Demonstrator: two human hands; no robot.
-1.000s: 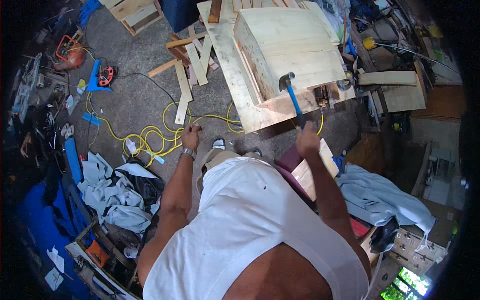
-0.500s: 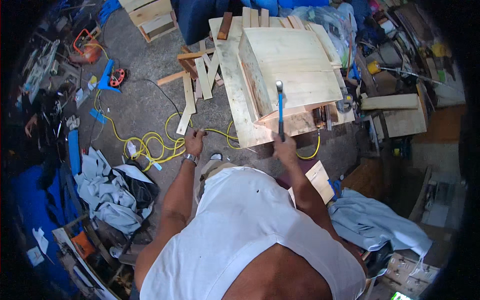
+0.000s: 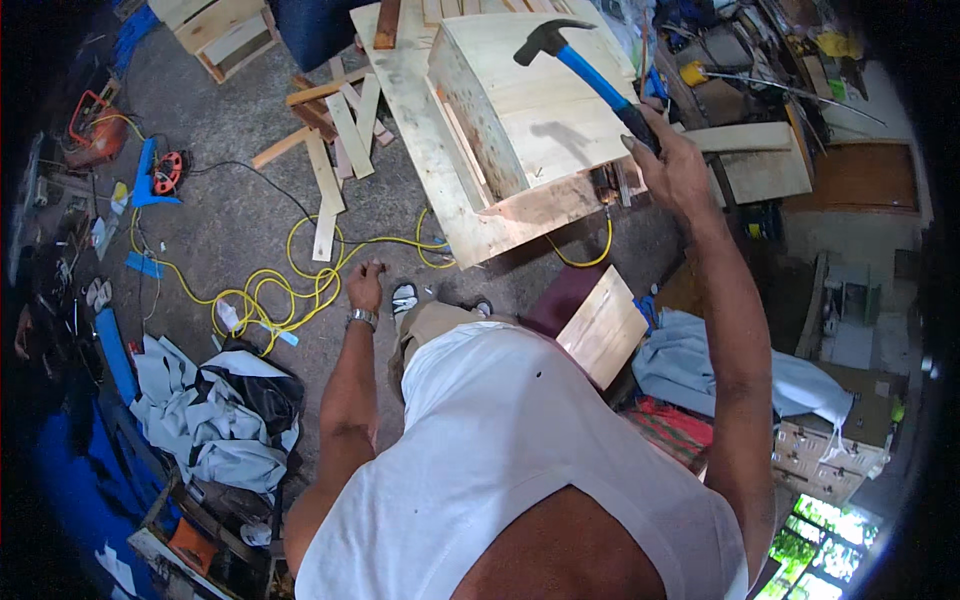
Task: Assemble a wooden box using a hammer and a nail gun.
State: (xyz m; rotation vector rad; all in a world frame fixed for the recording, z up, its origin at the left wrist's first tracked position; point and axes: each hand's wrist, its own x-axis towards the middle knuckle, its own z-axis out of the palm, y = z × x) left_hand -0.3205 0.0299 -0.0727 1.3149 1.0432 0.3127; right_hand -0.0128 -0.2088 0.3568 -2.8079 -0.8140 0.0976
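Note:
My right hand [image 3: 678, 172] is wrapped round the black grip of a claw hammer [image 3: 592, 75]. Its dark metal head and blue shaft are raised over a pale plywood box [image 3: 565, 105], casting a shadow on the top panel. The box rests on a large plywood sheet [image 3: 452, 215], its open side toward the left. My left hand [image 3: 365, 288], with a watch at the wrist, hangs low over the floor near a coiled yellow hose [image 3: 290, 290]. Its fingers are curled together; whatever they may hold is too small to make out.
Loose wood strips [image 3: 350, 130] lie in a pile left of the plywood sheet. A smaller wooden box [image 3: 225, 40] stands at the far left. Crumpled grey fabric [image 3: 200, 430] sits at the lower left. A plywood panel [image 3: 603, 325] leans near my right side.
My right hand has swung the hammer up and to the right, away from the box's near edge. My left hand has shifted slightly left and down. The whole view has turned a little.

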